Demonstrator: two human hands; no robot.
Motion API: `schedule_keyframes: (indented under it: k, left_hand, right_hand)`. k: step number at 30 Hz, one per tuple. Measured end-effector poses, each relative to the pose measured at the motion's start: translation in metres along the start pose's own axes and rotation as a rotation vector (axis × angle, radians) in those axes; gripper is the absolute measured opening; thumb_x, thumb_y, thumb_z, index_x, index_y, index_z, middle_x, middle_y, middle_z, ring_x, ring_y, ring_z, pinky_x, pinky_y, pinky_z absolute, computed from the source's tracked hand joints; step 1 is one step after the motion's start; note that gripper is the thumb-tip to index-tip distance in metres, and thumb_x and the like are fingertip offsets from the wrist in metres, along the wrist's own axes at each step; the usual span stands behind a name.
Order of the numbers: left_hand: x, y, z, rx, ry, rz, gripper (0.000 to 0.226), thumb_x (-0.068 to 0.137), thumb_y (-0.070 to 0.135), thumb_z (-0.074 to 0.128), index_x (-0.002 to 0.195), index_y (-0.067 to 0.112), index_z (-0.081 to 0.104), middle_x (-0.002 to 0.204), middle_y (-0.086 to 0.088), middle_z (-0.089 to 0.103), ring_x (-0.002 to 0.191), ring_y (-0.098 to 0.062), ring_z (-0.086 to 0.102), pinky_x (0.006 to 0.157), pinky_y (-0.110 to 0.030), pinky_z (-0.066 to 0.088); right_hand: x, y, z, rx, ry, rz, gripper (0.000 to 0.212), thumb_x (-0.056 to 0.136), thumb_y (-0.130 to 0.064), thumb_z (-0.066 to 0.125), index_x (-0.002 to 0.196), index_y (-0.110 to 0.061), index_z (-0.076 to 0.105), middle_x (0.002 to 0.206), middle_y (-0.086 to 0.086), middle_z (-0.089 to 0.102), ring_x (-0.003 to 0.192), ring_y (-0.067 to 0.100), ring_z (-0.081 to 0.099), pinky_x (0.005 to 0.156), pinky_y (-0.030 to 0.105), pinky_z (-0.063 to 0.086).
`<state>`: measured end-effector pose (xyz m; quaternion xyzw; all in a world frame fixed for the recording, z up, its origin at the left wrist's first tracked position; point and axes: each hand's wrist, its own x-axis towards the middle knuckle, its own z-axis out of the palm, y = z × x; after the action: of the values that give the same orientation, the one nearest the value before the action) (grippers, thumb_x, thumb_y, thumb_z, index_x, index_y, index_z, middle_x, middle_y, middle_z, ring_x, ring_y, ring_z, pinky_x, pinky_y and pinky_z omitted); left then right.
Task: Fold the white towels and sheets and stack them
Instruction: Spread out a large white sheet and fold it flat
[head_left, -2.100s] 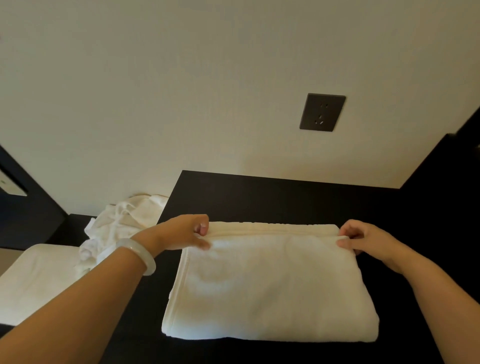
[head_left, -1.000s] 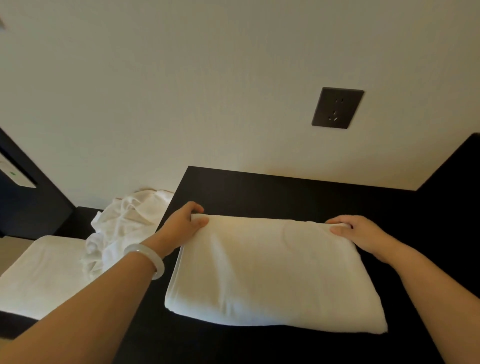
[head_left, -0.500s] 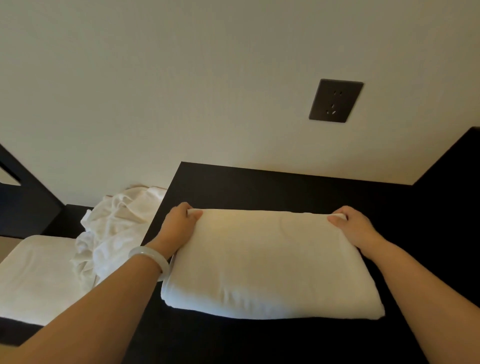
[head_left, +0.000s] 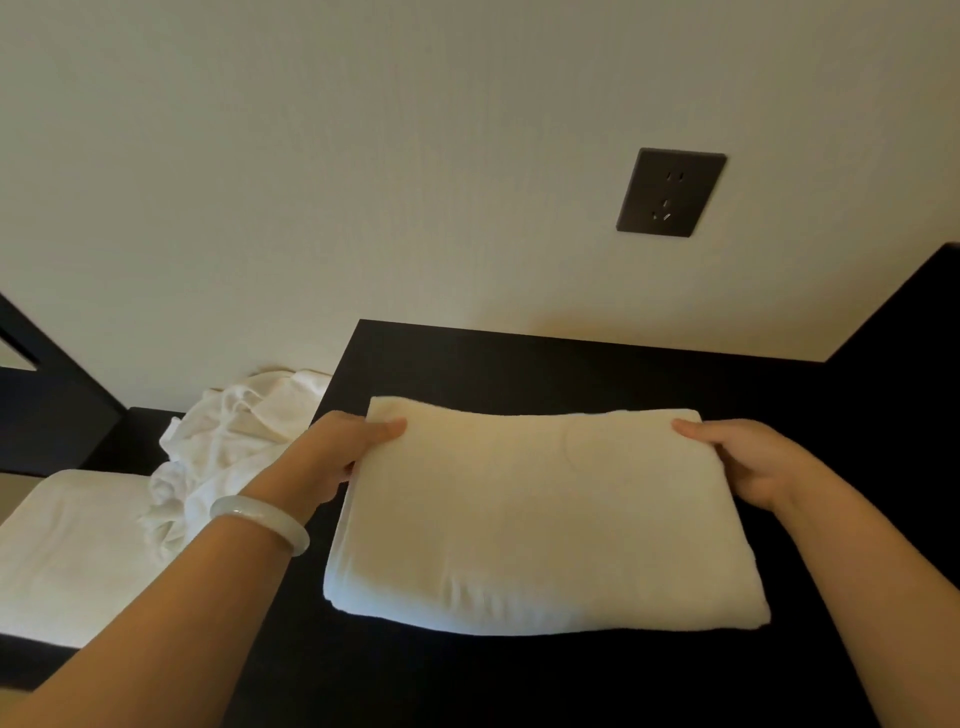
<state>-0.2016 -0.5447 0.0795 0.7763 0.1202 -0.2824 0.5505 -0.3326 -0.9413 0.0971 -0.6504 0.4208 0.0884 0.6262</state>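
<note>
The left hand (head_left: 337, 457) and right hand (head_left: 748, 462) are gripping the far corners of a folded towel (head_left: 540, 519) lying on the dark tabletop (head_left: 519, 364), while a crumpled sheet (head_left: 228, 431) is waiting unfolded beside a second folded towel (head_left: 67, 545).

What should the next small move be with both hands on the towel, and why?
Probably lift the towel and carry it left onto the folded piece on the lower surface. It looks fully folded, lying flat on the table, and the left hand and right hand grip its far corners. The crumpled pile beside it awaits folding.
</note>
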Motion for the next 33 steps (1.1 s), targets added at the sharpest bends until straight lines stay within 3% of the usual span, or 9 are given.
schedule_keyframes:
  k: [3, 6, 9, 14, 18, 22, 25, 30, 33]
  left_hand:
    - [0.005, -0.004, 0.015, 0.137, 0.203, 0.152, 0.030, 0.093, 0.039, 0.063, 0.093, 0.009, 0.064, 0.092, -0.010, 0.067, 0.085, -0.025, 0.063, 0.072, -0.037, 0.051]
    - [0.008, -0.012, 0.034, 0.350, 0.419, 0.300, 0.034, 0.097, 0.042, 0.053, 0.081, 0.012, 0.055, 0.077, -0.005, 0.059, 0.067, -0.016, 0.053, 0.054, -0.025, 0.033]
    - [0.013, -0.015, 0.034, 0.411, 0.459, 0.331, 0.036, 0.098, 0.046, 0.048, 0.076, 0.018, 0.049, 0.074, 0.000, 0.057, 0.064, -0.013, 0.053, 0.052, -0.024, 0.030]
    - [0.016, -0.023, 0.032, 0.393, 0.470, 0.381, 0.038, 0.101, 0.045, 0.043, 0.075, 0.017, 0.046, 0.073, -0.002, 0.056, 0.064, -0.016, 0.053, 0.053, -0.025, 0.031]
    - [0.010, -0.014, 0.037, 0.612, 0.497, 0.359, 0.033, 0.102, 0.038, 0.045, 0.116, 0.009, 0.052, 0.110, -0.009, 0.059, 0.100, -0.032, 0.060, 0.075, -0.032, 0.046]
    - [-0.005, -0.001, 0.058, 0.987, 0.582, 0.765, 0.059, 0.096, 0.039, 0.053, 0.146, 0.013, 0.038, 0.148, -0.012, 0.042, 0.137, -0.031, 0.040, 0.110, -0.046, 0.035]
    - [-0.009, -0.026, 0.071, 1.210, 0.315, 0.778, 0.067, 0.097, 0.060, 0.009, 0.156, 0.028, 0.014, 0.164, -0.003, 0.014, 0.152, -0.024, 0.007, 0.121, -0.050, 0.007]
    - [-0.007, -0.037, 0.076, 1.221, 0.296, 0.616, 0.066, 0.095, 0.060, -0.004, 0.156, 0.032, -0.008, 0.165, 0.002, -0.004, 0.152, -0.021, -0.007, 0.120, -0.057, -0.004]
    - [-0.015, -0.026, 0.085, 1.249, 0.313, 0.587, 0.064, 0.100, 0.053, 0.004, 0.157, 0.025, -0.008, 0.165, -0.002, -0.008, 0.151, -0.024, -0.011, 0.119, -0.056, -0.010]
  right_hand:
    - [0.012, 0.004, 0.013, 0.107, 0.125, 0.047, 0.034, 0.082, -0.018, 0.076, 0.112, -0.005, 0.067, 0.093, 0.016, 0.072, 0.085, 0.032, 0.071, 0.067, 0.042, 0.056]
    - [0.025, 0.011, 0.035, -0.263, 0.385, -0.144, 0.039, 0.095, -0.028, 0.063, 0.126, -0.006, 0.060, 0.096, 0.010, 0.063, 0.090, 0.028, 0.062, 0.082, 0.041, 0.051]
    - [0.029, 0.014, 0.039, -0.592, 0.473, -0.256, 0.048, 0.102, -0.042, 0.047, 0.133, -0.007, 0.054, 0.122, 0.014, 0.060, 0.108, 0.031, 0.058, 0.083, 0.036, 0.043]
    - [0.039, 0.011, 0.030, -0.803, 0.425, -0.232, 0.054, 0.102, -0.050, 0.038, 0.123, -0.006, 0.060, 0.113, 0.013, 0.062, 0.098, 0.028, 0.059, 0.083, 0.038, 0.048]
    - [0.032, 0.009, 0.026, -0.843, 0.440, -0.237, 0.056, 0.101, -0.053, 0.039, 0.130, -0.006, 0.054, 0.119, 0.014, 0.060, 0.102, 0.029, 0.059, 0.081, 0.038, 0.048]
    - [0.017, 0.015, 0.038, -1.044, 0.566, -0.730, 0.053, 0.101, -0.047, 0.038, 0.143, -0.015, 0.045, 0.144, 0.008, 0.049, 0.134, 0.028, 0.044, 0.110, 0.045, 0.034]
    - [0.013, 0.036, 0.048, -1.284, 0.290, -0.726, 0.063, 0.101, -0.056, 0.017, 0.157, -0.026, 0.019, 0.163, -0.004, 0.019, 0.151, 0.015, 0.011, 0.123, 0.039, 0.006]
    - [0.015, 0.014, 0.047, -1.025, 0.100, -0.530, 0.063, 0.104, -0.052, 0.027, 0.158, -0.025, 0.011, 0.166, -0.006, 0.005, 0.152, 0.011, -0.003, 0.123, 0.037, 0.001]
    - [-0.003, 0.002, 0.034, -0.508, 0.046, -0.473, 0.056, 0.104, -0.040, 0.043, 0.156, -0.027, 0.025, 0.163, -0.005, 0.019, 0.150, 0.018, 0.016, 0.121, 0.042, 0.017]
